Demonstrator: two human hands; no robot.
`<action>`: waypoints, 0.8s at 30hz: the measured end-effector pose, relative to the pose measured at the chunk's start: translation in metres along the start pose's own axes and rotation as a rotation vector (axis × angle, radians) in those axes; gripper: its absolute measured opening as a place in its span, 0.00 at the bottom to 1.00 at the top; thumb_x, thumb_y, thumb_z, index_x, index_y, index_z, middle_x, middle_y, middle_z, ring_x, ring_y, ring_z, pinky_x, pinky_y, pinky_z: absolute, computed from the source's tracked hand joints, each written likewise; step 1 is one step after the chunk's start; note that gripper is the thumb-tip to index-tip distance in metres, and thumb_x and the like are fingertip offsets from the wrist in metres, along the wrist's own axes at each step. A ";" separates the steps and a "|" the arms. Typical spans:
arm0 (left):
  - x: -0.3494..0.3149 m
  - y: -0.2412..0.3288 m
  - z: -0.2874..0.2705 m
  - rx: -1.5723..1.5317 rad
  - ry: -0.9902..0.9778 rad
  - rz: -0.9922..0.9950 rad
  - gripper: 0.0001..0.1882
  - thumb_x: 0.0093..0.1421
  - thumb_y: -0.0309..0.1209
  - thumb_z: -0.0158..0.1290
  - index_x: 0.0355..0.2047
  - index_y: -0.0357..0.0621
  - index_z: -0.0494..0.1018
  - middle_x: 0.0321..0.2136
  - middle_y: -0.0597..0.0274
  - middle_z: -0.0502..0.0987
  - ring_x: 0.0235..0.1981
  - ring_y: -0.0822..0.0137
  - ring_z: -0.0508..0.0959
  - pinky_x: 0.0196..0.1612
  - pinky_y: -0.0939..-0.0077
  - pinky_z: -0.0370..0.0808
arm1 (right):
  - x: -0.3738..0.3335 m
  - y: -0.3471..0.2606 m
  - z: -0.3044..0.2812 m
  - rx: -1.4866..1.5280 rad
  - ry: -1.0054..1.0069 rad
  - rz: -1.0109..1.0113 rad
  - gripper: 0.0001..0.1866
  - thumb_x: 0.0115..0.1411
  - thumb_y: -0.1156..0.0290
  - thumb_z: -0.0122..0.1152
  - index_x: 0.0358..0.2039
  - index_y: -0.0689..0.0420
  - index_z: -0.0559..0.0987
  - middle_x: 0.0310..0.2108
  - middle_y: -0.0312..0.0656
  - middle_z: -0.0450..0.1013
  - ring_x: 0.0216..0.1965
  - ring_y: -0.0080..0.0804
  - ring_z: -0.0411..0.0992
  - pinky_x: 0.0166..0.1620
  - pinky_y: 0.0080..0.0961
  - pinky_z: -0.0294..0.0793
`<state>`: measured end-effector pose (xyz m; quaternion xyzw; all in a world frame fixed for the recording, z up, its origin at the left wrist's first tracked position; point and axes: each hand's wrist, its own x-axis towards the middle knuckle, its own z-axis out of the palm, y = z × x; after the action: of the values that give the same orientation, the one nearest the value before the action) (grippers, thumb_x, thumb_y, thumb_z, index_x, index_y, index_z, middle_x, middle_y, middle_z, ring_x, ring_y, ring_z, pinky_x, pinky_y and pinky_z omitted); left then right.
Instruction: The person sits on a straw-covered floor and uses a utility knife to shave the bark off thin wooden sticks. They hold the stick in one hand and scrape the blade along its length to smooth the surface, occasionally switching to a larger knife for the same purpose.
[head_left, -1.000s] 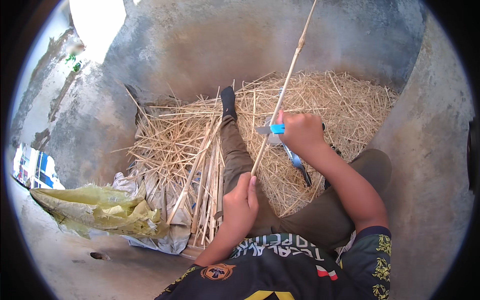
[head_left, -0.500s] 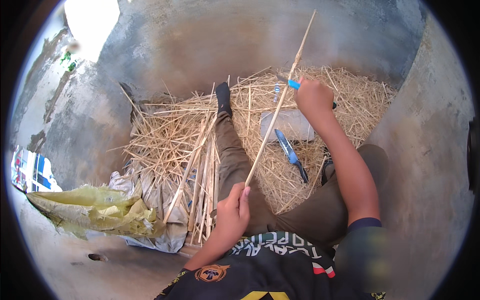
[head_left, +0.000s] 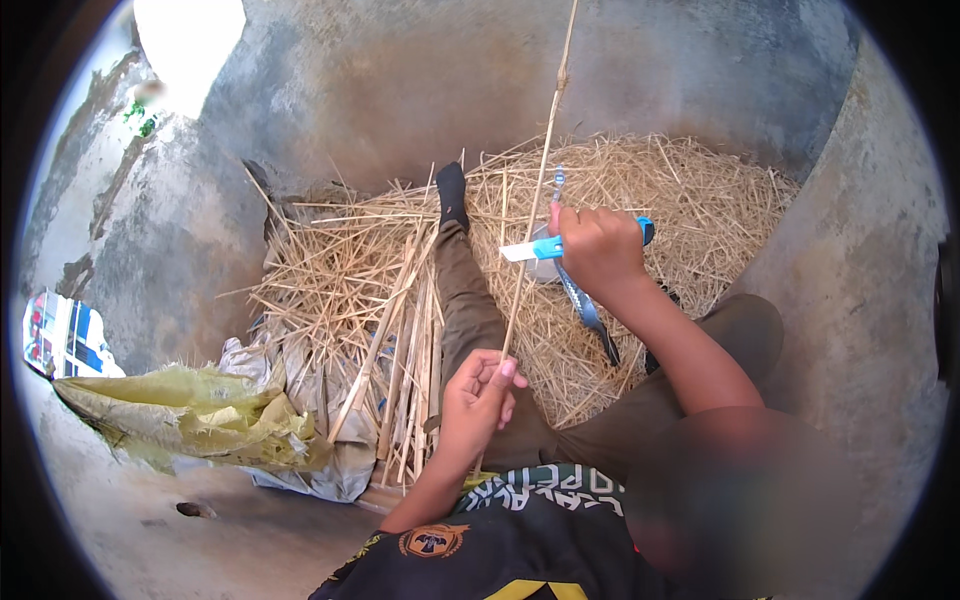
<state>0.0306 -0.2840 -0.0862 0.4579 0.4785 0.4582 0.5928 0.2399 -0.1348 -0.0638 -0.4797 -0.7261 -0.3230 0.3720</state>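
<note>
A long, thin bamboo strip slants up from my lap past the top edge of the picture, with a knobby node high on it. My left hand pinches it near the lower end, between thumb and fingers. My right hand is wrapped round a blue utility knife, whose pale blade crosses the strip above the left hand. Whether the blade cuts into it, I cannot tell. Beneath the right hand lies a second knife with a bluish blade and dark handle, partly hidden.
Pale shavings heap against the concrete wall. Split bamboo strips lie left of my outstretched leg. A torn yellow sack is at the left. A greyish block sits mostly hidden behind my right hand.
My right hand and the utility knife have come down and left along the strip. The strip now stands steeper and its top has passed out of view. The left hand has turned slightly.
</note>
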 end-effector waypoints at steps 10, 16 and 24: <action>-0.014 -0.012 0.002 -0.248 -0.148 -0.180 0.20 0.75 0.49 0.39 0.33 0.49 0.65 0.15 0.75 0.52 0.12 0.81 0.49 0.15 0.81 0.45 | -0.010 -0.020 0.004 0.236 -0.014 -0.013 0.19 0.62 0.68 0.61 0.13 0.52 0.72 0.09 0.39 0.68 0.10 0.35 0.69 0.16 0.33 0.66; -0.018 -0.010 0.008 -0.389 -0.230 -0.360 0.22 0.75 0.51 0.38 0.27 0.51 0.59 0.15 0.75 0.52 0.12 0.80 0.49 0.15 0.81 0.46 | -0.002 -0.006 0.012 0.165 -0.079 0.113 0.20 0.64 0.67 0.58 0.13 0.52 0.74 0.08 0.41 0.68 0.10 0.38 0.71 0.15 0.34 0.68; -0.010 -0.016 0.010 -0.225 -0.279 -0.254 0.16 0.75 0.46 0.41 0.35 0.50 0.64 0.16 0.75 0.55 0.12 0.80 0.51 0.16 0.82 0.48 | 0.031 0.086 0.012 -0.165 -0.091 0.444 0.15 0.66 0.63 0.57 0.24 0.55 0.81 0.15 0.44 0.75 0.16 0.42 0.76 0.21 0.38 0.73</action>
<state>0.0407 -0.2970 -0.0991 0.3838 0.3915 0.3625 0.7536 0.3091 -0.0820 -0.0340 -0.6704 -0.5900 -0.2695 0.3603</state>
